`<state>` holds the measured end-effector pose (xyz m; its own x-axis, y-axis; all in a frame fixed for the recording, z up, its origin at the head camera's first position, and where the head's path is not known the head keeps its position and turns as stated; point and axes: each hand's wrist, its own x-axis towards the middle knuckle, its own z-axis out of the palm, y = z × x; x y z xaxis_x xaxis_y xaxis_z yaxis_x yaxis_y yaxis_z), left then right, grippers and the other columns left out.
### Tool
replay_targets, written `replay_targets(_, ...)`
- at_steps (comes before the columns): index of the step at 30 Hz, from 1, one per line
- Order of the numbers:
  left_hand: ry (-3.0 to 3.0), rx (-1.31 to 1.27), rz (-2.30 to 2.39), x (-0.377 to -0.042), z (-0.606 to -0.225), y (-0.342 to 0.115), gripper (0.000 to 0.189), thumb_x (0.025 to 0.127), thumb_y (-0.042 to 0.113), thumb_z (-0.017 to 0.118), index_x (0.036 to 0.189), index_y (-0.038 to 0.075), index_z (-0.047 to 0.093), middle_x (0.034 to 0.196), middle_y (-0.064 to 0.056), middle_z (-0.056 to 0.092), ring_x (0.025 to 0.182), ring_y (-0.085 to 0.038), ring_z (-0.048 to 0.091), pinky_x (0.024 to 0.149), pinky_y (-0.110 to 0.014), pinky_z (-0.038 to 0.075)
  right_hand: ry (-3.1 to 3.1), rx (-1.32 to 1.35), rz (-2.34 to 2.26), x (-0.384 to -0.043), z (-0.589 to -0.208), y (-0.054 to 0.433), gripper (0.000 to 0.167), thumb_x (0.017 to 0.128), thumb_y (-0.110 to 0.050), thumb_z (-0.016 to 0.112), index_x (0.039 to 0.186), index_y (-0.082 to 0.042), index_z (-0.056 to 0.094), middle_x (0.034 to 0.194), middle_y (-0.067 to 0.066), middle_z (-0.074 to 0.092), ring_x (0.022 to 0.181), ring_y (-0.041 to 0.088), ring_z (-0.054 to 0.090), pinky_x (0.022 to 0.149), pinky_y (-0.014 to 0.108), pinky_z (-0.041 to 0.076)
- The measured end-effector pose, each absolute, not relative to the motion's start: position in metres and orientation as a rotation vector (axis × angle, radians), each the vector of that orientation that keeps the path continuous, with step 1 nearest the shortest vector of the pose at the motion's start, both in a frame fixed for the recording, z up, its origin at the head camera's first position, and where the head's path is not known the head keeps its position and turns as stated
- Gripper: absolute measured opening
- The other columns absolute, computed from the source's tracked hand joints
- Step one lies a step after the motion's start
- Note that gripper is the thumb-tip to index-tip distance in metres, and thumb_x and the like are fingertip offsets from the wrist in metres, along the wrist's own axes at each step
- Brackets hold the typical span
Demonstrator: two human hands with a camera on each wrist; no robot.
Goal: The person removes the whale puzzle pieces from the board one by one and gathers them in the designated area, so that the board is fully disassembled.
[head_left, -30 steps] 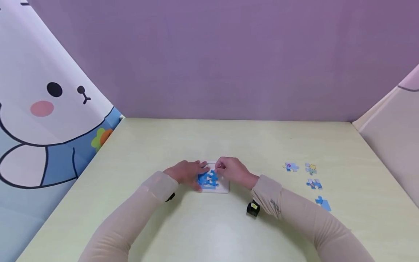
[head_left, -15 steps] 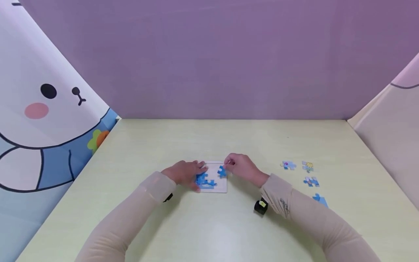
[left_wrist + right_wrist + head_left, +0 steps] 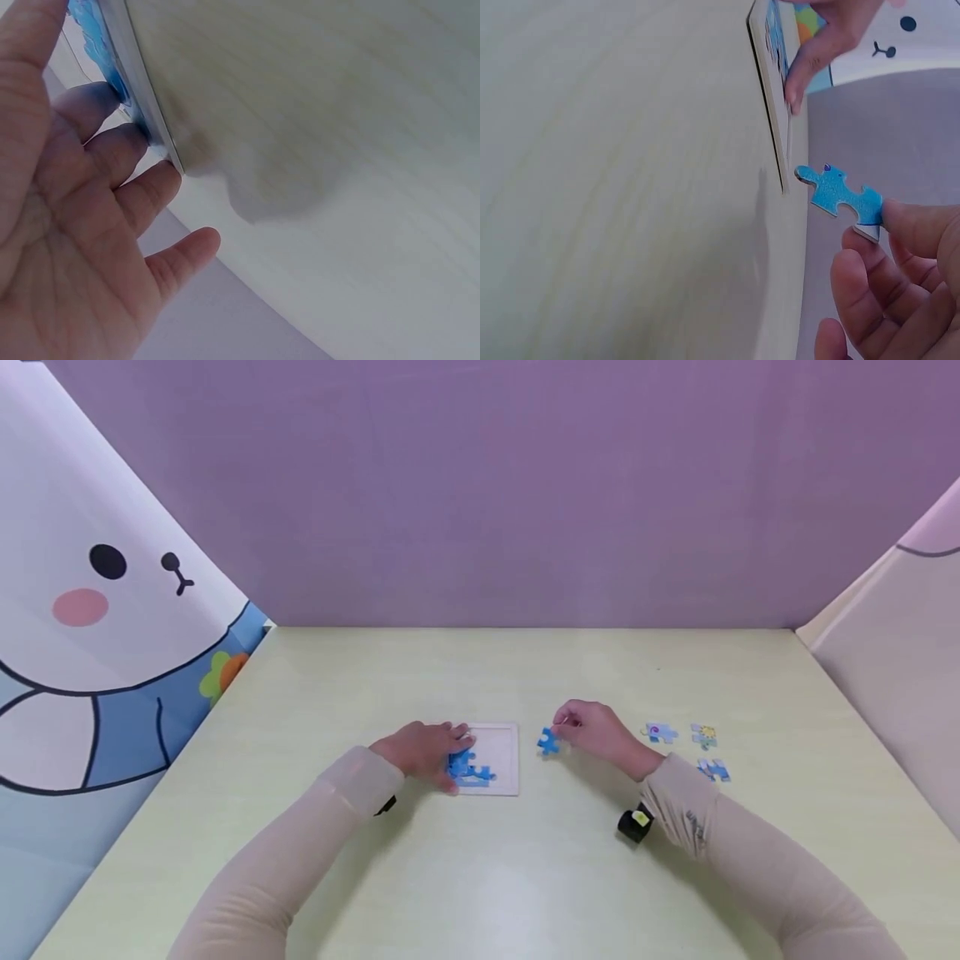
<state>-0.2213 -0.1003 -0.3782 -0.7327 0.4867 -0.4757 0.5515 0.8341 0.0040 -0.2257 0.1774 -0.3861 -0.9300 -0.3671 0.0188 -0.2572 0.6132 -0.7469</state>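
Observation:
My right hand point(image 3: 600, 737) pinches a blue jigsaw piece point(image 3: 548, 742) by one edge, between thumb and fingers, to the right of the white puzzle tray point(image 3: 501, 752). In the right wrist view the piece point(image 3: 840, 196) has a round knob pointing at the tray and a pale corner by the fingers. My left hand point(image 3: 422, 750) lies over the tray's left side, fingers spread and touching its edge. Several blue jigsaw pieces point(image 3: 465, 768) sit in the tray's left and lower part, partly hidden by that hand. The left wrist view shows fingertips at the tray rim point(image 3: 154, 97).
On the table's right side lie loose jigsaw pieces: one with a purple swirl point(image 3: 660, 732), one with a yellow sun point(image 3: 704, 737), and a blue-and-white one point(image 3: 717, 769) beside the right sleeve point(image 3: 750, 835). A purple backdrop point(image 3: 525, 493) stands behind the table.
My right hand has lifted the blue piece out from the tray and carried it rightward past the tray's edge. The left hand stays put. The right sleeve now covers the lowest loose piece.

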Motion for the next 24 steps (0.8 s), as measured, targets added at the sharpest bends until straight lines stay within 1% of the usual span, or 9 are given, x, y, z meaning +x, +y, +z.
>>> replay_targets(8, 2.544, 0.781, -0.185, -0.222, -0.378, -0.100, 0.084, 0.082, 0.049, 0.070, 0.151, 0.020, 0.032, 0.156, -0.003, 0.027, 0.142, -0.027, 0.026, 0.106, -0.049, 0.033, 2.687, -0.424, -1.218, -0.228, -0.382, 0.211, 0.013, 0.093, -0.012, 0.061, 0.097, 0.000, 0.063, 0.080, 0.005, 0.063, 0.069, 0.017, 0.057, 0.063, 0.032, 0.046)
replay_targets(15, 2.543, 0.793, -0.169, -0.223, -0.378, -0.099, 0.083, 0.083, 0.048, 0.070, 0.151, 0.019, 0.033, 0.156, -0.004, 0.027, 0.142, -0.027, 0.026, 0.106, -0.050, 0.033, 2.622, -0.336, -1.238, -0.225, -0.381, 0.244, 0.016, 0.094, -0.014, 0.060, 0.099, 0.001, 0.061, 0.082, 0.005, 0.062, 0.076, 0.020, 0.060, 0.071, 0.033, 0.049)
replay_targets(20, 2.544, 0.780, -0.151, -0.224, -0.377, -0.100, 0.082, 0.083, 0.046, 0.071, 0.150, 0.019, 0.033, 0.156, -0.004, 0.028, 0.142, -0.026, 0.026, 0.107, -0.049, 0.032, 2.620, -0.324, -1.204, -0.223, -0.379, 0.263, 0.017, 0.094, -0.014, 0.060, 0.100, 0.002, 0.061, 0.081, 0.005, 0.061, 0.078, 0.021, 0.060, 0.071, 0.032, 0.050)
replay_targets(24, 2.537, 0.786, -0.113, -0.222, -0.376, -0.104, 0.081, 0.083, 0.044, 0.071, 0.150, 0.016, 0.034, 0.156, -0.007, 0.028, 0.142, -0.029, 0.026, 0.106, -0.050, 0.032, 2.620, -0.345, -1.154, -0.222, -0.377, 0.275, 0.017, 0.094, -0.014, 0.060, 0.100, 0.002, 0.061, 0.083, 0.004, 0.062, 0.078, 0.021, 0.060, 0.072, 0.033, 0.050)
